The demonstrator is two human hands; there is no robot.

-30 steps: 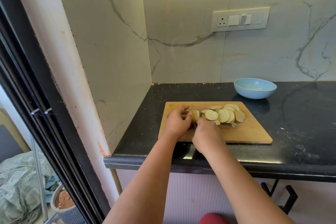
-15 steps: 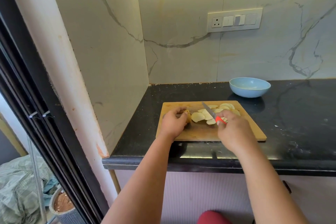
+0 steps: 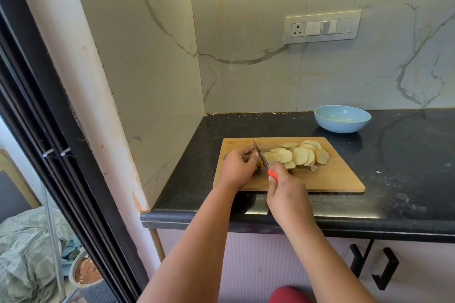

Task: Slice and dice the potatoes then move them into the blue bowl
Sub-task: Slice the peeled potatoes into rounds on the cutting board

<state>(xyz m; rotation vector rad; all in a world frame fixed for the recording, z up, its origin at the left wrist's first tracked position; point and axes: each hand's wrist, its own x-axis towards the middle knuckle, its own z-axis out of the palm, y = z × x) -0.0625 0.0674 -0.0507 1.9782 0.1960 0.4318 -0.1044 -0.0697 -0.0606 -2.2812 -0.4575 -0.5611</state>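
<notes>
A wooden cutting board (image 3: 332, 179) lies on the black counter. A pile of pale round potato slices (image 3: 299, 155) covers its far middle. At the board's left end my left hand (image 3: 237, 167) grips a small leftover potato piece (image 3: 258, 162), mostly hidden under the fingers. My right hand (image 3: 286, 194) holds a knife (image 3: 261, 158) by its red handle, the blade angled up and left, right beside the left fingers. The blue bowl (image 3: 342, 118) stands behind the board on the right, apart from both hands.
The black counter (image 3: 406, 174) runs right, its front edge near my wrists. Marble walls close the corner at left and back, with a switch panel (image 3: 322, 26) above. Black cabinet handles (image 3: 384, 270) hang below. A dark door frame (image 3: 56, 155) stands at left.
My right hand swung the knife from the slices leftward to the piece under my left fingers. The left hand stayed on the potato piece. The camera view shifted slightly.
</notes>
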